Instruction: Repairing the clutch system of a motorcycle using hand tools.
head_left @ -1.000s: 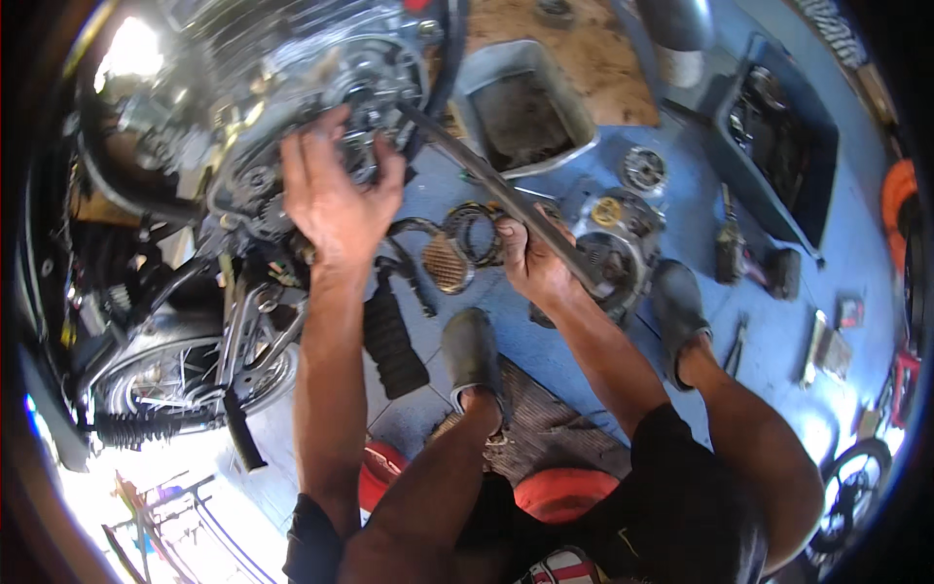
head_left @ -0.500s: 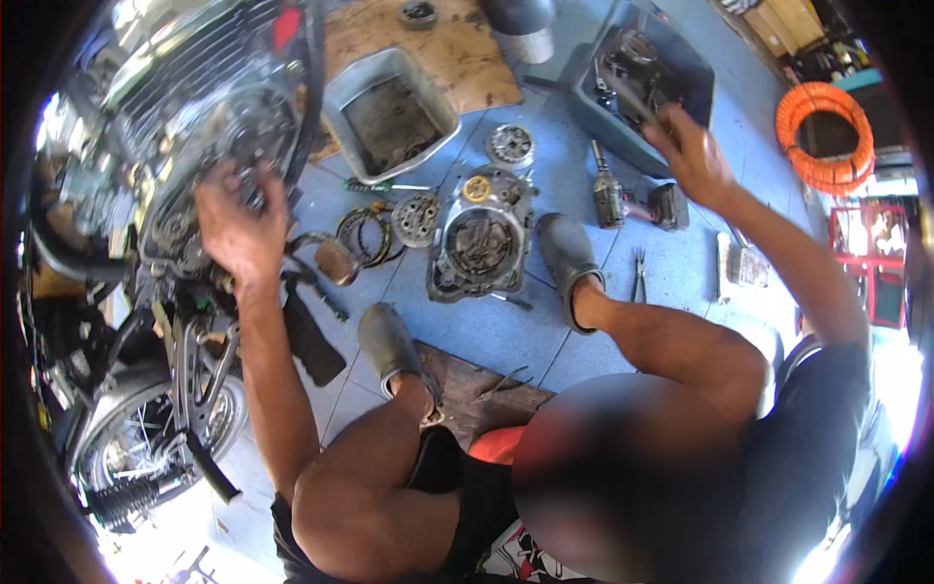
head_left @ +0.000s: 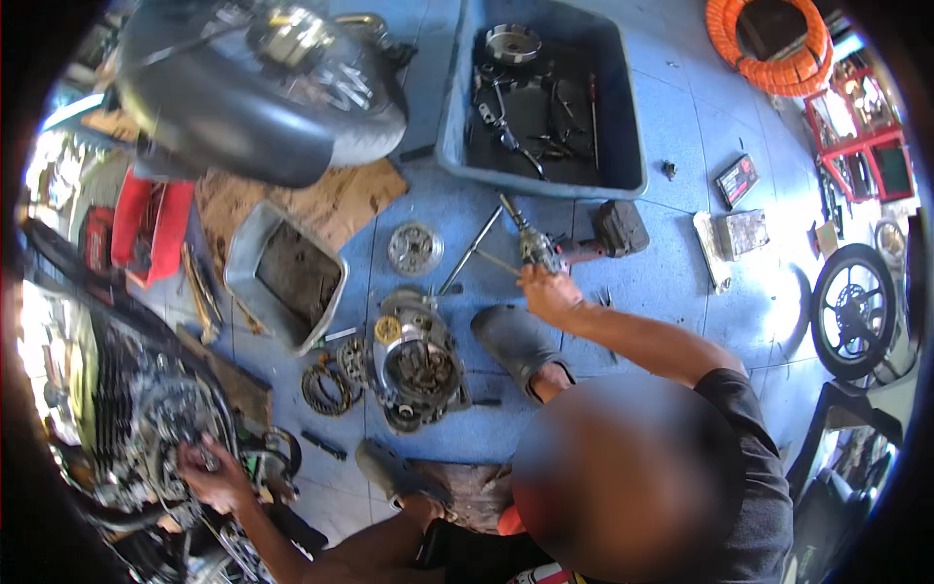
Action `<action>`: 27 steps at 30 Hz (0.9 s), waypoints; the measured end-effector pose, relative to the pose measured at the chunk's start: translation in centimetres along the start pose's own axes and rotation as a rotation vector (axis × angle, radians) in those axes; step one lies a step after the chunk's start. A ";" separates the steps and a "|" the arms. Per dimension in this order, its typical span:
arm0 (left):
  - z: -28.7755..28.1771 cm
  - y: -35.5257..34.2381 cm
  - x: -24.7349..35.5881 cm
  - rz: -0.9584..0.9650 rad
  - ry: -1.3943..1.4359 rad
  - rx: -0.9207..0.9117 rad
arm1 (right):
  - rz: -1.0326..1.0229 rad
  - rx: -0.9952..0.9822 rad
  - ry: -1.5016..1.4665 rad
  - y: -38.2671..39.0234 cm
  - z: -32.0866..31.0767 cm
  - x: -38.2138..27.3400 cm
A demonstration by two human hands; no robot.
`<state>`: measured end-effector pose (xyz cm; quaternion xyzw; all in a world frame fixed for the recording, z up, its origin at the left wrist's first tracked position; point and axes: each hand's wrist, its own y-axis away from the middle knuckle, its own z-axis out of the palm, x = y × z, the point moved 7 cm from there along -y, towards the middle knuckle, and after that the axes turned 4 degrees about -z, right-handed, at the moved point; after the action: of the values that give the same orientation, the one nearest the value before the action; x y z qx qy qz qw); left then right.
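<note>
My left hand point(head_left: 216, 479) is at the opened side of the motorcycle engine point(head_left: 170, 409), at lower left. Its fingers curl around a small metal part there that I cannot make out. In my right hand point(head_left: 552, 295) is a T-handle wrench point(head_left: 475, 250), its crossbar pointing away over the blue floor. The hand is closed just in front of a cordless impact wrench point(head_left: 537, 243), which lies on the floor. Left of my right hand, between my feet, sits an engine case point(head_left: 418, 375) with a round opening. Beyond it lies a round metal clutch part point(head_left: 415, 249).
A large blue-grey bin point(head_left: 637, 146) with metal parts stands ahead, beside a dark fuel tank point(head_left: 263, 107). A grey tub point(head_left: 336, 311) and red tray point(head_left: 146, 229) stand left. Ring-shaped plates point(head_left: 326, 389) lie by the engine case. An orange coiled hose point(head_left: 769, 73) is far right.
The view has shifted. My right hand has come down from over the bin to the impact wrench, still holding the tool. My left hand stays at the engine.
</note>
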<state>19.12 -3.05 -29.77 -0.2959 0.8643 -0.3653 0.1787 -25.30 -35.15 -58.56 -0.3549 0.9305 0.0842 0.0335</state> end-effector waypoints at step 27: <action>-2.3 4.2 2.5 -0.080 -0.005 -0.124 | 0.664 -0.097 -0.200 -20.8 -6.2 27.3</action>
<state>14.40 -1.03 -31.55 -0.3414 0.8724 -0.3172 0.1476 -31.78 -69.43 -58.53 -0.0241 0.9822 0.1692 0.0782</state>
